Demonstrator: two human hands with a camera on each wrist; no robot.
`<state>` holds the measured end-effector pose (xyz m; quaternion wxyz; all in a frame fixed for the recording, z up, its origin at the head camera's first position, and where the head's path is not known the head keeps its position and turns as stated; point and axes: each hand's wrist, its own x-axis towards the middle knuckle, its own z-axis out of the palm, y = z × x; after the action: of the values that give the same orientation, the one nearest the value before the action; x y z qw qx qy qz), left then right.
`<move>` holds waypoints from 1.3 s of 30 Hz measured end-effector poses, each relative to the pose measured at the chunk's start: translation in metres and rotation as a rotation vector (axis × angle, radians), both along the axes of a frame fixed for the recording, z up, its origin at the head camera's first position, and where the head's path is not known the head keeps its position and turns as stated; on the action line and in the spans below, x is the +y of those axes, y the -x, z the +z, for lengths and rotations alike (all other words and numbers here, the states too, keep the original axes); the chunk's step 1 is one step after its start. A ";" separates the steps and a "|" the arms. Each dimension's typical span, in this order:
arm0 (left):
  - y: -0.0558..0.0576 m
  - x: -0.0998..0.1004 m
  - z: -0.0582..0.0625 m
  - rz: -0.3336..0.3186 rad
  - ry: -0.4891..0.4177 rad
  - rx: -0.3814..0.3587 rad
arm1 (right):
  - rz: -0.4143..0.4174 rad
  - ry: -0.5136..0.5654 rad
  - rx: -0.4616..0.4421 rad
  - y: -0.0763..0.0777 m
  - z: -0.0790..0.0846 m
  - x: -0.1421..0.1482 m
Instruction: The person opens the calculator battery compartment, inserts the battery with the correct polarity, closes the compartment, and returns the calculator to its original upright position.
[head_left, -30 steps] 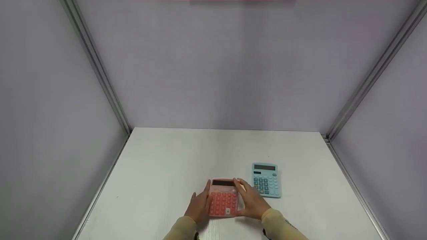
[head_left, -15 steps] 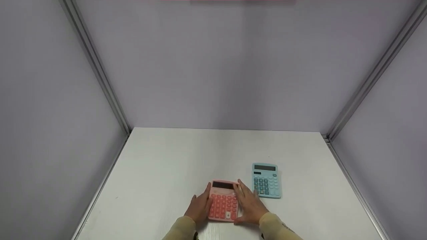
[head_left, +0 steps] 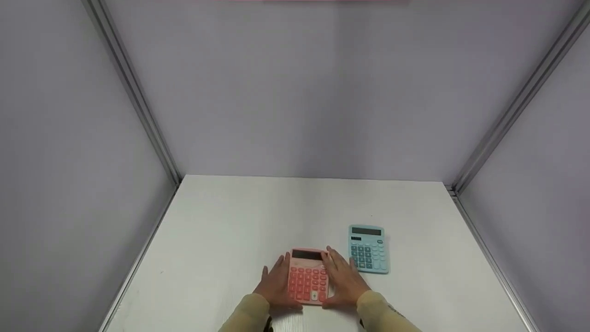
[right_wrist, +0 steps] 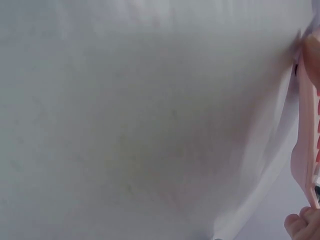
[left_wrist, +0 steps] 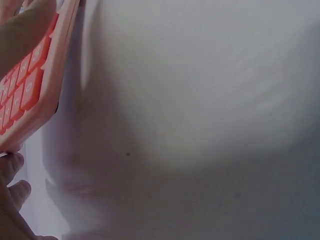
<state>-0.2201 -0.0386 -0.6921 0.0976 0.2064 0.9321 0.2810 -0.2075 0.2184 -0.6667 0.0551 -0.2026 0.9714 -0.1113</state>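
Note:
A pink calculator [head_left: 308,276] with coral keys and a dark display lies face up near the front of the white table, held between two hands. My left hand [head_left: 276,286] grips its left side, fingers along the edge and thumb low by the bottom corner. On the opposite side, my right hand [head_left: 345,282] holds it with spread fingers at the upper right corner and thumb at the lower right. In the left wrist view, a digit crosses the calculator's keys [left_wrist: 33,87]. A blue calculator [head_left: 368,249] lies flat just beyond the right hand, whose little finger overlaps its lower left corner.
The white tabletop [head_left: 230,221] runs back to a grey panel [head_left: 258,92]. More grey panels and metal rails [head_left: 138,97] close off both sides.
The pink calculator has shifted slightly toward me, then a little back. My right hand has moved slightly left, and the left thumb has come down to the calculator's bottom corner. The blue calculator stays put.

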 end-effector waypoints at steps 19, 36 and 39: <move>0.013 -0.003 -0.002 0.050 -0.001 -0.018 | -0.001 0.093 -0.108 0.022 0.002 0.001; 0.023 -0.004 0.027 0.097 -0.014 -0.082 | 0.013 0.023 -0.132 0.051 0.013 -0.010; 0.023 -0.005 0.022 0.098 -0.016 -0.077 | 0.001 0.053 -0.175 0.049 0.020 -0.013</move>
<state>-0.2432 -0.0436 -0.6699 0.1181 0.1501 0.9344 0.3007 -0.2561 0.2056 -0.6465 0.1345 -0.1939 0.9595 -0.1541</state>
